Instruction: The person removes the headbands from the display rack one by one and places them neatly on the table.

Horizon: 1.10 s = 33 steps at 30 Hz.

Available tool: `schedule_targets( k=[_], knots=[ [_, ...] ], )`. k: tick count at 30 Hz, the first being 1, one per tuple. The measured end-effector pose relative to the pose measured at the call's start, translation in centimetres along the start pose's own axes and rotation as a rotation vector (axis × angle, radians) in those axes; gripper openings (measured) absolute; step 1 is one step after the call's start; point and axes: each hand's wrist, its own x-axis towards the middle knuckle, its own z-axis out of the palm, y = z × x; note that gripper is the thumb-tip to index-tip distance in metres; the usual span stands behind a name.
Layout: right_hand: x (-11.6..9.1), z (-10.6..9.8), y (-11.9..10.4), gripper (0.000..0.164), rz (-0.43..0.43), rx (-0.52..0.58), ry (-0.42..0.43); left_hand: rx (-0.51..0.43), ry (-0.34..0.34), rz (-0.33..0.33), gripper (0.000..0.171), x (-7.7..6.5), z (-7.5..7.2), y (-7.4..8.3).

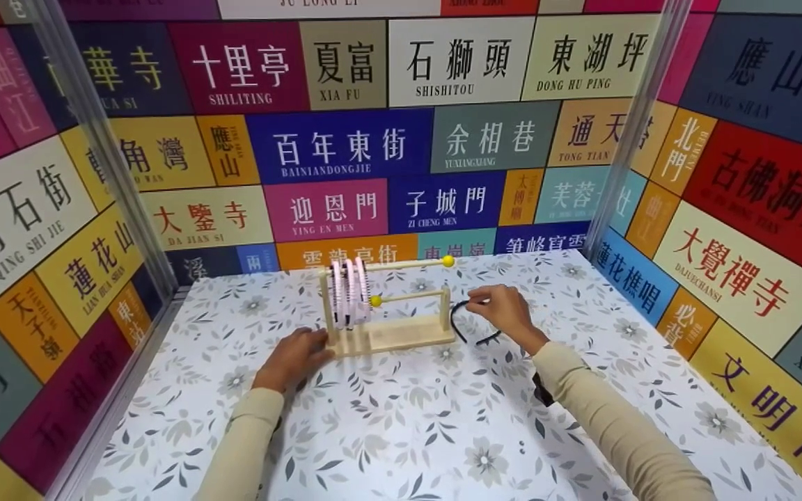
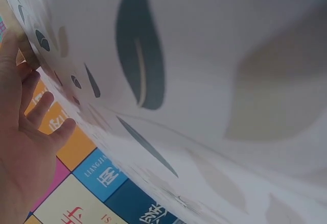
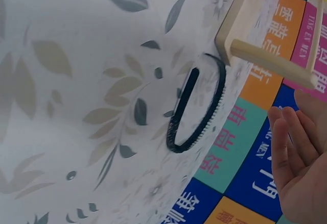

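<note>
A wooden rack (image 1: 408, 332) stands on the table, with a tall left post, a short right post and two rods tipped by yellow balls. Several pink-and-white headbands (image 1: 351, 296) hang on its upper rod near the tall post. My left hand (image 1: 296, 358) grips the left end of the rack's base; in the left wrist view its other fingers spread beside the wood (image 2: 28, 50). Just right of the short post, a black toothed headband (image 3: 196, 112) lies on the table. My right hand (image 1: 502, 309) is over it, fingers loosely bent and apart from it in the right wrist view.
The table (image 1: 387, 445) wears a white cover with grey leaves and flowers. Panels of colourful signs (image 1: 345, 146) wall it at the back and both sides. Metal corner posts (image 1: 105, 153) rise at the back left and back right.
</note>
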Motion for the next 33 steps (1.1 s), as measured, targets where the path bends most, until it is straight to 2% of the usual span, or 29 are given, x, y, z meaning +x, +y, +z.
schedule_targets(
  k=[9, 22, 33],
  knots=[
    [1.1, 1.2, -2.5, 0.029, -0.048, 0.018, -0.034, 0.011, -0.004, -0.021, 0.050, -0.3, -0.2, 0.1],
    [1.5, 2.7, -6.1, 0.027, -0.110, 0.090, -0.082, 0.005, -0.044, -0.110, 0.052, 0.4, 0.0, 0.3],
    [2.0, 4.9, -9.2, 0.026, -0.107, 0.094, -0.116, 0.020, -0.052, -0.099, 0.050, 0.6, -0.2, 0.6]
  ],
)
